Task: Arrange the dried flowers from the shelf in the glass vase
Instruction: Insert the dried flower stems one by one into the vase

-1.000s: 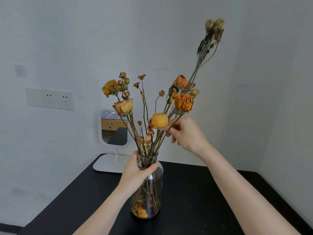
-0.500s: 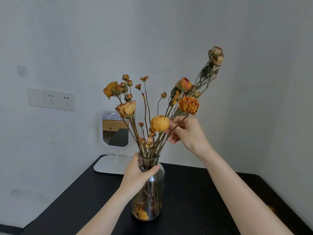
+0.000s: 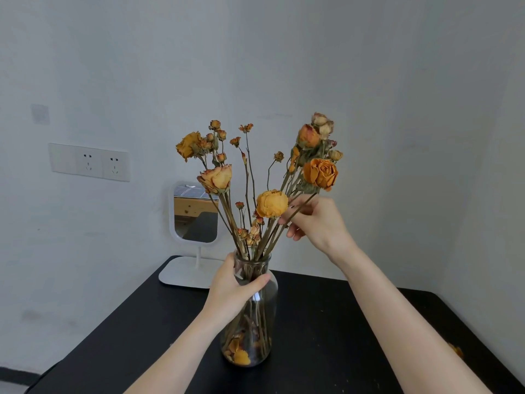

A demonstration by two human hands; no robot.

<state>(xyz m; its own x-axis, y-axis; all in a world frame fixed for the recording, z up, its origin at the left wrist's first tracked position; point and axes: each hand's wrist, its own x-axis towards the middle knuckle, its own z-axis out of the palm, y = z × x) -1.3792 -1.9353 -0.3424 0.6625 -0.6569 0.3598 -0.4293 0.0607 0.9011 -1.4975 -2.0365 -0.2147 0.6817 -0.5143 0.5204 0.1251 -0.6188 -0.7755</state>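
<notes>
Head view, from the left: a white socket point(image 3: 88, 162) sits on the wall, and a white mirror point(image 3: 196, 214) stands at the back left edge of the black table point(image 3: 326, 322). The left hand point(image 3: 233, 291) grips the neck of the vase point(image 3: 264, 317), thumb curled across the front of the glass. The vase stands upright on the table, just in front of the mirror's base. Flowers point(image 3: 270, 204), orange and yellow, rise from its mouth and fan out; loose petals point(image 3: 241, 356) lie at the bottom inside. Right of the bunch, the right hand point(image 3: 318, 223) pinches a few stems point(image 3: 270, 240) between thumb and fingers, above the mouth and below an orange rose point(image 3: 321, 173). Far right, a petal scrap point(image 3: 456, 350) lies on the table near its edge.
</notes>
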